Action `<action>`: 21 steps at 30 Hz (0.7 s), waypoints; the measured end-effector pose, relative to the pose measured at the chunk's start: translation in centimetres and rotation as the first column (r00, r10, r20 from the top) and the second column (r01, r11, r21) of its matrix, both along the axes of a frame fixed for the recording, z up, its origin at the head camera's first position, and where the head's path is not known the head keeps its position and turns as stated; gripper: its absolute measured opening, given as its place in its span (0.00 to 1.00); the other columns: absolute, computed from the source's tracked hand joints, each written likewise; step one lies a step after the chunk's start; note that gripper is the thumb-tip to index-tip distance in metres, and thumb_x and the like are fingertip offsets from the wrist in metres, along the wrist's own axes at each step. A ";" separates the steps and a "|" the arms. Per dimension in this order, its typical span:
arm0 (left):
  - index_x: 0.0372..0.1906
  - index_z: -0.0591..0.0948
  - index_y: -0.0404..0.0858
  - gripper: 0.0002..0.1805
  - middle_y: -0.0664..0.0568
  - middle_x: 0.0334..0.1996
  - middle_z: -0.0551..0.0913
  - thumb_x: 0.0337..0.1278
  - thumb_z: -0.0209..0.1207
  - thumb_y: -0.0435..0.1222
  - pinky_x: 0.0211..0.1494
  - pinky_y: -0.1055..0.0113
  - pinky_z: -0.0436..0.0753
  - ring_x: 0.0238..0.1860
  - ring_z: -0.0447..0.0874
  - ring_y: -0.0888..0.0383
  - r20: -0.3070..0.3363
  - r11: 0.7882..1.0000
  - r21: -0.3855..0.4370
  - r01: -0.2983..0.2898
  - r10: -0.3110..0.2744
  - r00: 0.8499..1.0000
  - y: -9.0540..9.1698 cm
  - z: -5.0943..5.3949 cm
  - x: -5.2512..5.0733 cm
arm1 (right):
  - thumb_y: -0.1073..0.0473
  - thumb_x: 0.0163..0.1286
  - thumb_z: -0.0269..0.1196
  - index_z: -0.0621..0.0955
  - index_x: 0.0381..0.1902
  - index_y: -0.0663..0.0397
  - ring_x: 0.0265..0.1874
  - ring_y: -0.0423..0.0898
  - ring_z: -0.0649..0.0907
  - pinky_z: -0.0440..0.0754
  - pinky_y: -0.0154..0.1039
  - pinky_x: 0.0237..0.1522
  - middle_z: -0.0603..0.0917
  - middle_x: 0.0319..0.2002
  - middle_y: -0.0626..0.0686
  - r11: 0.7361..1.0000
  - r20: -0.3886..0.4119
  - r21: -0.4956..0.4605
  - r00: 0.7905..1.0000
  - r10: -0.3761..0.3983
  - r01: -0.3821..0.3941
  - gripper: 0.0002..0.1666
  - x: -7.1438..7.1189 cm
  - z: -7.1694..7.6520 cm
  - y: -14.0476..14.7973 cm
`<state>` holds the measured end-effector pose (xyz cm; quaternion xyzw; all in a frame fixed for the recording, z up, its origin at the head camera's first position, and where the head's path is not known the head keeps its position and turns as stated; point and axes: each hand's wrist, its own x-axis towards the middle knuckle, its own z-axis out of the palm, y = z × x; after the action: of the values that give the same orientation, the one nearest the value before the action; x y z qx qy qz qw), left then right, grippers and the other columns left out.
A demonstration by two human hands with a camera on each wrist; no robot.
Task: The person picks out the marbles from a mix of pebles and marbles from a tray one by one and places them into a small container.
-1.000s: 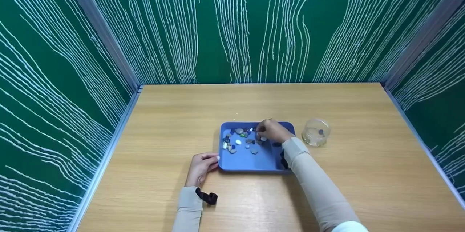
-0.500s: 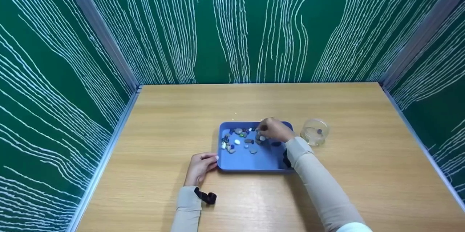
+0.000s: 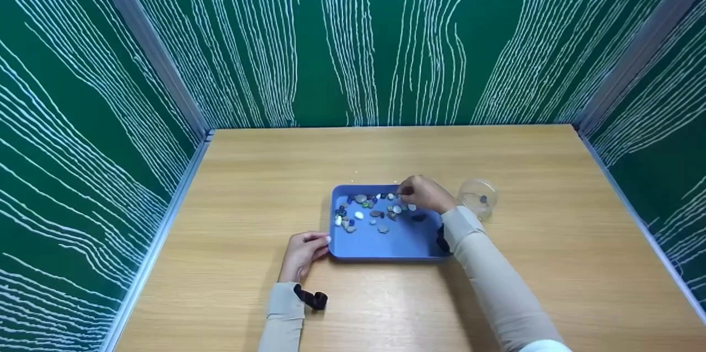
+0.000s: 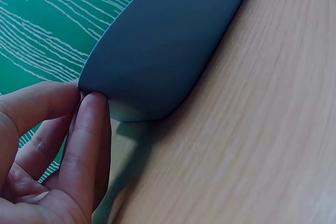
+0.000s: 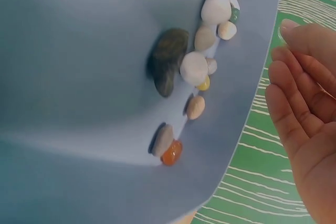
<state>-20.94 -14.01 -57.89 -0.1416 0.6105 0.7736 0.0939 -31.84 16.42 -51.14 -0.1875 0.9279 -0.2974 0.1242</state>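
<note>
My left hand (image 3: 302, 255) pinches the near-left corner of a blue tray (image 3: 380, 246); in the left wrist view its thumb and fingers (image 4: 90, 124) meet at the tray's rim. Many pebbles and glass stones lie scattered in the tray, among them a white pebble (image 3: 359, 215). Over the tray's far-right part hovers my right hand (image 3: 427, 193), its thumb and fingers bent towards each other. Whether a small stone is between the fingertips cannot be made out. Below it, in the right wrist view, lie a dark pebble (image 5: 169, 59), a white pebble (image 5: 194, 68) and an orange stone (image 5: 171, 152).
A clear round container (image 3: 473, 189) stands right of the tray, partly behind the right wrist, with a dark blue stone (image 3: 483, 198) in it. Tiny pale bits lie beyond the tray on the wooden table (image 3: 276, 175). A green patterned wall (image 3: 331, 65) rises behind.
My right hand has shifted a little to the right along the tray's far side, uncovering several pebbles there. The left hand stays on the tray's corner.
</note>
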 end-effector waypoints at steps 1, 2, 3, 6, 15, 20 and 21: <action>0.48 0.78 0.17 0.16 0.46 0.37 0.84 0.53 0.61 0.22 0.41 0.70 0.87 0.33 0.83 0.62 0.000 1.000 0.001 -0.002 0.002 1.000 0.0 0.0 0.0 | 0.64 0.65 0.63 0.85 0.44 0.62 0.32 0.46 0.82 0.86 0.40 0.36 0.86 0.40 0.57 1.000 -0.004 -0.001 1.000 -0.002 0.002 0.11 0.0 0.1 0.1; 0.48 0.78 0.17 0.17 0.46 0.36 0.84 0.52 0.61 0.22 0.41 0.71 0.87 0.33 0.83 0.62 -0.001 1.000 0.003 -0.001 0.001 1.000 0.0 0.0 0.0 | 0.64 0.65 0.63 0.85 0.44 0.62 0.32 0.46 0.82 0.86 0.40 0.37 0.86 0.40 0.57 1.000 -0.010 0.002 1.000 -0.006 0.006 0.12 0.1 0.2 0.3; 0.48 0.77 0.17 0.17 0.47 0.36 0.84 0.52 0.61 0.22 0.41 0.71 0.87 0.33 0.83 0.62 -0.003 1.000 0.004 0.000 0.000 1.000 0.0 0.0 -0.1 | 0.63 0.65 0.63 0.85 0.44 0.62 0.32 0.46 0.82 0.86 0.41 0.37 0.86 0.40 0.57 1.000 -0.014 0.005 1.000 -0.008 0.008 0.12 0.1 0.3 0.4; 0.49 0.76 0.16 0.18 0.47 0.36 0.85 0.52 0.62 0.22 0.39 0.72 0.86 0.33 0.83 0.63 -0.006 1.000 0.005 0.008 -0.008 1.000 0.0 0.4 0.0 | 0.63 0.65 0.62 0.85 0.44 0.61 0.33 0.46 0.82 0.86 0.41 0.38 0.85 0.39 0.56 1.000 -0.018 0.016 1.000 -0.019 0.019 0.11 0.2 0.6 0.8; 0.45 0.80 0.19 0.15 0.47 0.36 0.85 0.50 0.63 0.22 0.39 0.71 0.86 0.32 0.83 0.62 0.012 1.000 -0.008 -0.013 0.013 1.000 0.0 -0.1 -0.3 | 0.61 0.66 0.63 0.84 0.47 0.59 0.33 0.48 0.82 0.86 0.40 0.36 0.84 0.41 0.57 0.997 0.030 0.015 0.997 -0.070 0.069 0.13 0.4 1.2 2.3; 0.42 0.82 0.21 0.12 0.47 0.35 0.86 0.50 0.64 0.22 0.39 0.70 0.87 0.33 0.84 0.62 0.008 1.000 -0.008 -0.016 0.016 1.000 0.0 -0.3 -0.2 | 0.61 0.67 0.63 0.83 0.49 0.58 0.36 0.51 0.84 0.87 0.43 0.40 0.85 0.42 0.56 0.995 0.052 0.017 0.994 -0.096 0.096 0.14 0.6 1.2 3.1; 0.43 0.82 0.21 0.13 0.47 0.35 0.86 0.50 0.63 0.22 0.39 0.71 0.87 0.33 0.84 0.62 0.001 1.000 -0.006 -0.011 0.011 1.000 0.0 -0.3 -0.2 | 0.61 0.67 0.62 0.83 0.48 0.58 0.36 0.51 0.84 0.87 0.43 0.40 0.84 0.43 0.57 0.995 0.054 0.014 0.994 -0.099 0.098 0.14 0.6 1.2 3.3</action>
<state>-21.13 -14.05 -58.23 -0.1456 0.6121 0.7721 0.0894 -31.23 19.72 -49.95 -0.1326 0.9339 -0.3031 0.1355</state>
